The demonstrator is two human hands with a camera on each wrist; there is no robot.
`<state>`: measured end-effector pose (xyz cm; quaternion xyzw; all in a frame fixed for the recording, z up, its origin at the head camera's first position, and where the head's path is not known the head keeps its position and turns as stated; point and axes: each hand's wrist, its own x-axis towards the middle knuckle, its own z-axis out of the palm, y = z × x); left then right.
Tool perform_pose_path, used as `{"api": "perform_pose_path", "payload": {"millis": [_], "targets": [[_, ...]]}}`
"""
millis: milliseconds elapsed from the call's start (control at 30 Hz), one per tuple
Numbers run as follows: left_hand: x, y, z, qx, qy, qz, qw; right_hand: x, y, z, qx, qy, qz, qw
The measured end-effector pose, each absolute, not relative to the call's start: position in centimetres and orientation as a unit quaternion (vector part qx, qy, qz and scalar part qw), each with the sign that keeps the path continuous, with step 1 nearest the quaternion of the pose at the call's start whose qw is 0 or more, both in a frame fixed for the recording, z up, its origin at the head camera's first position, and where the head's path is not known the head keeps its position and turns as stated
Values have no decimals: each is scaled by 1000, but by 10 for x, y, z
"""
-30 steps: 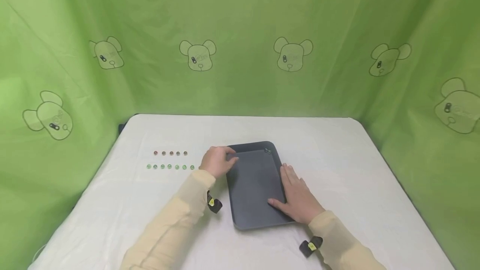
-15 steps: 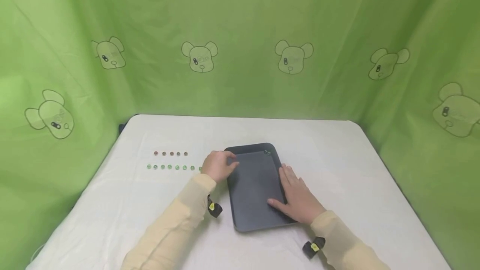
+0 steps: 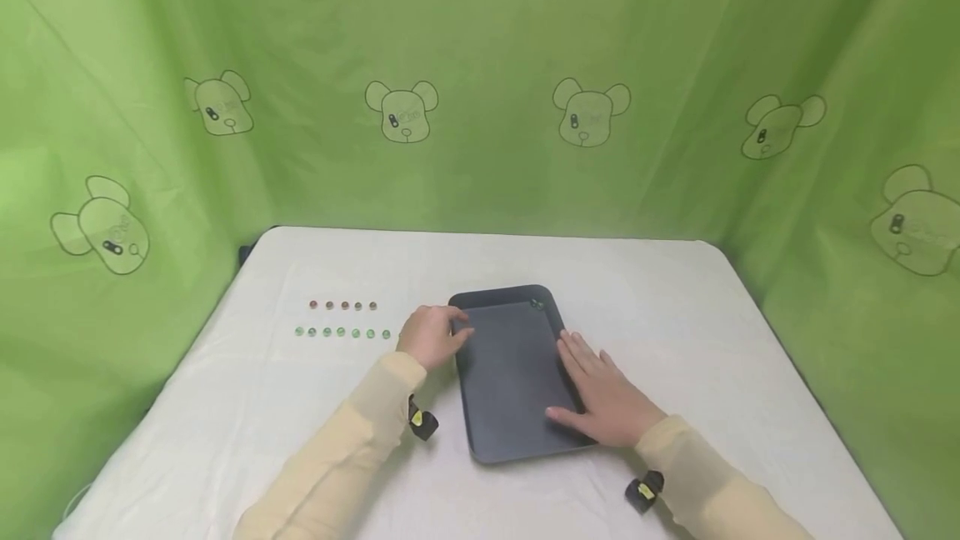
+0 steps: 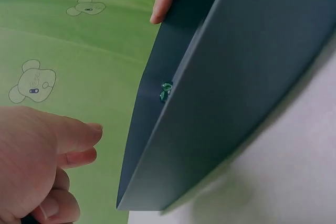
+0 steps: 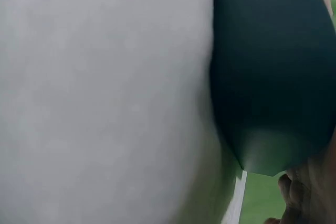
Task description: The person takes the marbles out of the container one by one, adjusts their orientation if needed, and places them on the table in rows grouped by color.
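A dark grey rectangular tray lies on the table, two small green glass marbles in its far right corner. By its far left rim is my left hand, thumb and fingers loosely bent, with nothing seen between them. In the left wrist view a gap separates these fingers from the tray wall. My right hand rests along the tray's right side, fingers straight and thumb spread over the inside. Left of the tray are a row of reddish-brown marbles and a nearer row of green marbles.
A white cloth covers the table. Green curtains printed with bear heads stand behind it and at both sides. Black straps with small devices hang under both sleeves.
My left hand has shifted slightly left, toward the end of the green row. The right hand has slid a little to the right, its thumb drawing back toward the rim. The marble rows look unchanged.
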<state>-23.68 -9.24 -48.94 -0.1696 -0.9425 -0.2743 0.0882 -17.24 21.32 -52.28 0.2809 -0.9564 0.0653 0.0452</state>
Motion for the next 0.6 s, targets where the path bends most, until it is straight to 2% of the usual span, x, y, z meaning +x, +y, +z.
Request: {"api": "perform_pose_path", "payload": {"millis": [200,600], "targets": [[-238,-83,-478,-194,-941,-261,95,-172,211,-523,274,-959,49,57],[-276,-36,-470,-216,-953,-210,37,-172,212,-523,275,-958,52,57]]}}
